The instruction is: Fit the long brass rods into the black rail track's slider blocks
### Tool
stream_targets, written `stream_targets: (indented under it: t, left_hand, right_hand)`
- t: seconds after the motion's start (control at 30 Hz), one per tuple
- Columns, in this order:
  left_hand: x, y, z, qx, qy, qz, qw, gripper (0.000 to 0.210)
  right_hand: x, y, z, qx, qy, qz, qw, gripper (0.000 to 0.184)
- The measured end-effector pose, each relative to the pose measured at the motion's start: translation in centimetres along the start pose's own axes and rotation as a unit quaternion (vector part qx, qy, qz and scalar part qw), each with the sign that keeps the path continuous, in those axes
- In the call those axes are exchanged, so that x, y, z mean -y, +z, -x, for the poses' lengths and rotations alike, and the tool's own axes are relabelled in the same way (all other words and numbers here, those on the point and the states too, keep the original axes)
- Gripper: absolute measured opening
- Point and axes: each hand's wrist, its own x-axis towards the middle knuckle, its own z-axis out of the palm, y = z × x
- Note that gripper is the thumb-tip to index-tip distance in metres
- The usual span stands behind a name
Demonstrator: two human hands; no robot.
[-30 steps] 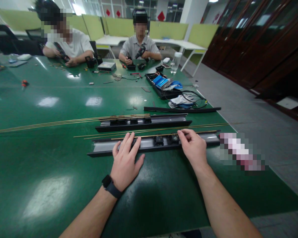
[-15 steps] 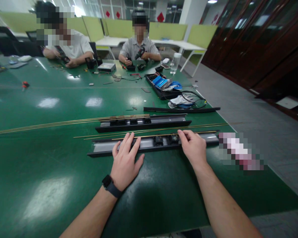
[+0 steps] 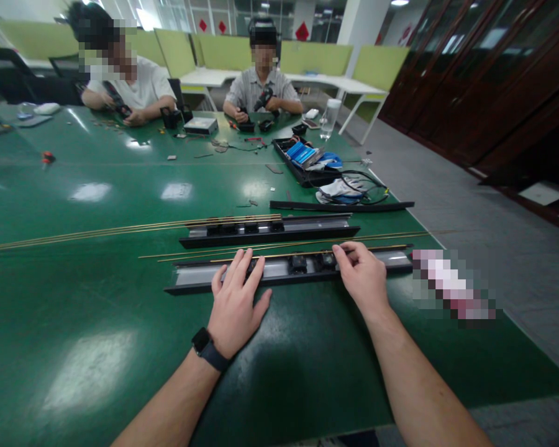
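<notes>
A black channel (image 3: 198,278) with a pale inner strip lies nearest me, with small black blocks (image 3: 298,263) set inside it. My left hand (image 3: 236,304), wearing a watch, rests over its left part, fingers spread and fingertips reaching the far edge. Along that far edge runs a thin brass rod (image 3: 284,254). Farther right, my right hand (image 3: 364,276) is closed on this rod, thumb and fingers pinched together; the fingertips are partly hidden. Just beyond, loose brass rods (image 3: 181,254) lie beside a second black channel (image 3: 270,235), which also holds several black blocks.
More long brass rods (image 3: 93,231) extend left. Behind are a black strip (image 3: 342,206), gloves with a cable (image 3: 347,189) and a black tray (image 3: 302,177) holding blue items. A blurred patch (image 3: 451,282) covers something at right. Two people sit across the green table (image 3: 121,397).
Both hands stay nearly in place, the left spread and the right pinched. The view shifts very slightly.
</notes>
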Motion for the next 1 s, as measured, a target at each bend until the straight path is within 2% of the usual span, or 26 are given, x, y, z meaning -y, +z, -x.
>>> stream_targets:
  t: [0.43,0.73,1.0]
  left_hand:
    - [0.04,-0.02,-0.05,0.002,-0.004,0.004,1.0,0.058]
    - [0.08,-0.04,-0.03,0.002,-0.002,0.001,1.0,0.058]
    - [0.1,0.05,0.05,0.002,-0.001,-0.003,1.0,0.057]
  right_hand:
    - [0.21,-0.21,-0.24,-0.003,-0.02,0.047,0.999,0.062]
    - [0.23,-0.23,-0.24,-0.005,-0.024,0.06,0.998,0.06]
    - [0.25,-0.23,0.05,-0.001,0.009,0.009,1.0,0.052]
